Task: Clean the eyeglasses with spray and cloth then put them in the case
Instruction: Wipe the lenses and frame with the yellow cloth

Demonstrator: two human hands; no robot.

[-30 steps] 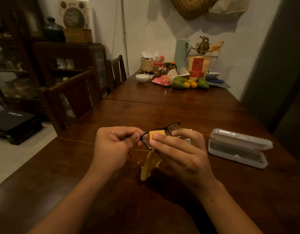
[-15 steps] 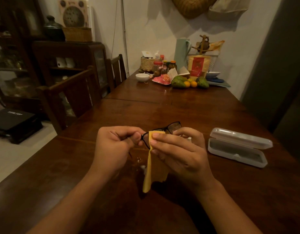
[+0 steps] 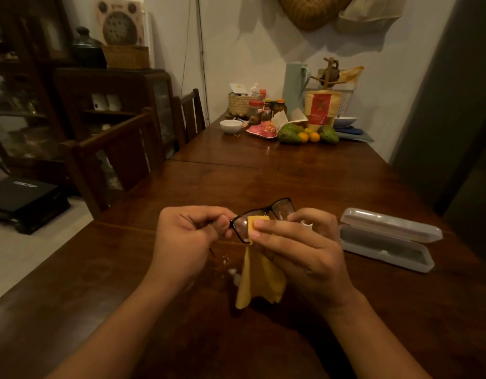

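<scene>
Black-framed eyeglasses [image 3: 281, 207] are held above the wooden table [image 3: 263, 176]. My left hand [image 3: 187, 236] pinches the frame at its left end. My right hand [image 3: 299, 247] presses a yellow cloth [image 3: 259, 277] onto the left lens between thumb and fingers, and the rest of the cloth hangs down below. A white cap, maybe the spray bottle [image 3: 307, 223], peeks out behind my right hand; most of it is hidden. The white glasses case [image 3: 386, 242] lies open on the table to the right.
Wooden chairs [image 3: 121, 160] stand along the table's left side. The far end holds a bowl [image 3: 231, 125], jars, a basket, fruit [image 3: 291, 134] and a thermos. A small white object [image 3: 235, 277] and crumbs lie on the table under my hands.
The hanging cloth has unfolded and dropped lower. My right thumb has shifted slightly on the lens while both hands stay in place.
</scene>
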